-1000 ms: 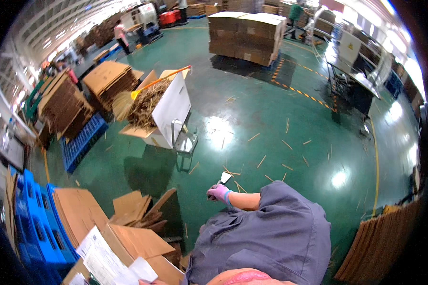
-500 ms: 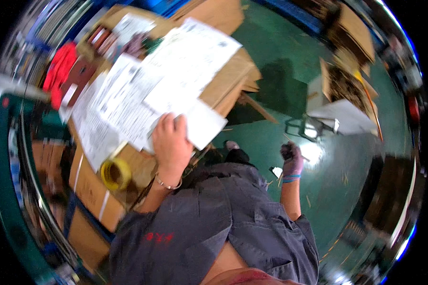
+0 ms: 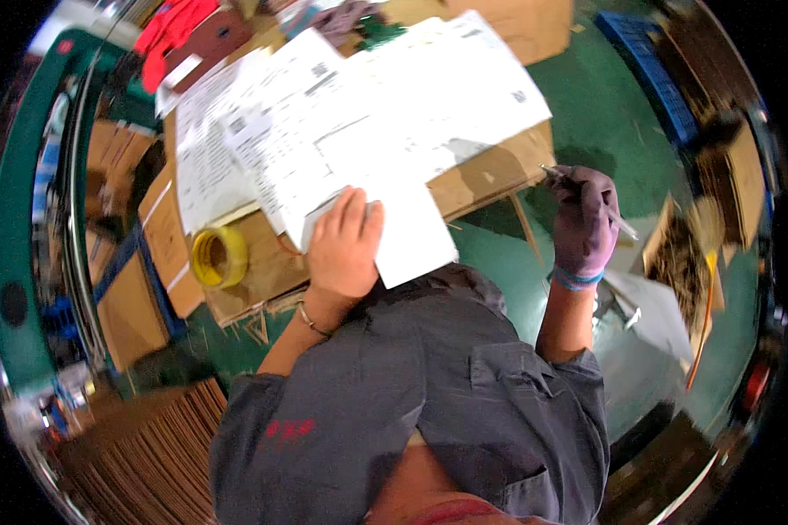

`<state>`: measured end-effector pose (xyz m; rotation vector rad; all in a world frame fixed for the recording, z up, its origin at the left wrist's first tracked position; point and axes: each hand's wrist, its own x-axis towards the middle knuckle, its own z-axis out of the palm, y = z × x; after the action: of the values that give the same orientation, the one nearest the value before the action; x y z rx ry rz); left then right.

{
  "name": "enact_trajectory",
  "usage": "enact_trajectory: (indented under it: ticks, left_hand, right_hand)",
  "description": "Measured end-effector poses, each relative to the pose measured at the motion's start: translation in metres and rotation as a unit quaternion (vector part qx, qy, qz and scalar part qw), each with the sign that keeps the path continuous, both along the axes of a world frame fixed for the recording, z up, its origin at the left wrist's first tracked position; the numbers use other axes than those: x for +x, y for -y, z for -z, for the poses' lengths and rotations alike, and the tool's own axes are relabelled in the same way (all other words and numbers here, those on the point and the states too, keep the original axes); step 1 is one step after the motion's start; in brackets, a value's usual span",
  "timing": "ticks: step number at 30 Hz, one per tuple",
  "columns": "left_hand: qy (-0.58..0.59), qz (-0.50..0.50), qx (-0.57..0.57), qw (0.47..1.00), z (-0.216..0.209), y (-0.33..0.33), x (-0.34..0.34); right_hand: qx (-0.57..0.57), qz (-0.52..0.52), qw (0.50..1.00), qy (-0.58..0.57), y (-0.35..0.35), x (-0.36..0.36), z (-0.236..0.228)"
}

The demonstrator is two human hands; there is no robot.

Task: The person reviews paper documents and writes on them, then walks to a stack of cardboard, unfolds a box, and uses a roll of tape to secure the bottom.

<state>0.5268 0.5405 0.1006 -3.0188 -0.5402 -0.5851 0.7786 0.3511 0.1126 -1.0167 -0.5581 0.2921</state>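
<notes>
My bare left hand (image 3: pixel 346 249) lies flat, palm down, on a small blank white paper (image 3: pixel 418 236) at the near edge of a cardboard-topped work surface (image 3: pixel 490 179). Its fingers point away from me, and a thin bracelet circles the wrist. Under and beyond that paper spread several overlapping printed sheets (image 3: pixel 446 92). My right hand (image 3: pixel 584 223), in a purplish glove with a blue cuff, is raised to the right of the surface. Its fingers are closed around a slim pen (image 3: pixel 624 226), whose tip points toward the sheets without touching them.
A yellow tape roll (image 3: pixel 220 257) sits at the surface's left corner. Red cloth (image 3: pixel 173 35) and a brown box (image 3: pixel 212 48) are at the far left. On the right, an open carton (image 3: pixel 678 271) of brown scraps stands on the green floor, near a blue pallet (image 3: pixel 648 74).
My right hand has risen from low at my side up beside the work surface, and the pen now shows clearly. My left hand stays on the papers while the view has shifted.
</notes>
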Motion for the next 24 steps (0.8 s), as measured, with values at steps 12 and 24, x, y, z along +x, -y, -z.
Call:
enact_trajectory:
  ticks: [12,24]
  left_hand:
    - [0.044,-0.052,0.024,0.997,0.004,0.002,0.005]
    - [-0.021,-0.057,-0.012,0.998,0.001,0.001,0.003]
  right_hand:
    - [-0.208,-0.253,0.917,0.228,-0.136,-0.043,0.004]
    - [-0.184,-0.215,0.876,0.390,-0.146,-0.044,0.010]
